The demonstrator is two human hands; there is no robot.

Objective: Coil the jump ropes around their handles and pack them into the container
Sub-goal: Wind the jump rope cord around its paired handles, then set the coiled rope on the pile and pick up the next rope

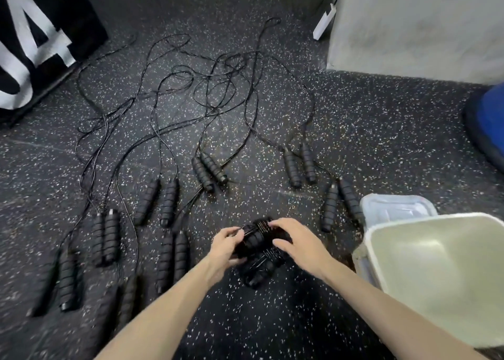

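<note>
Both my hands hold one pair of black jump rope handles [256,237] with thin cord wound around them, just above the speckled floor. My left hand [226,246] grips the handles' near end and pinches the cord. My right hand [296,243] curls over the coiled far end. A second coiled bundle [259,272] lies on the floor right under them. Several more handle pairs [210,173] lie in a rough arc on the floor, their black cords [207,87] tangled farther out. The pale plastic container [436,272] stands open at my right.
The container's clear lid [395,207] lies on the floor behind it. A black banner with white letters [35,40] leans at the far left. A white power strip [324,21] rests against the grey wall at the back. A blue rounded object [488,119] sits at the right edge.
</note>
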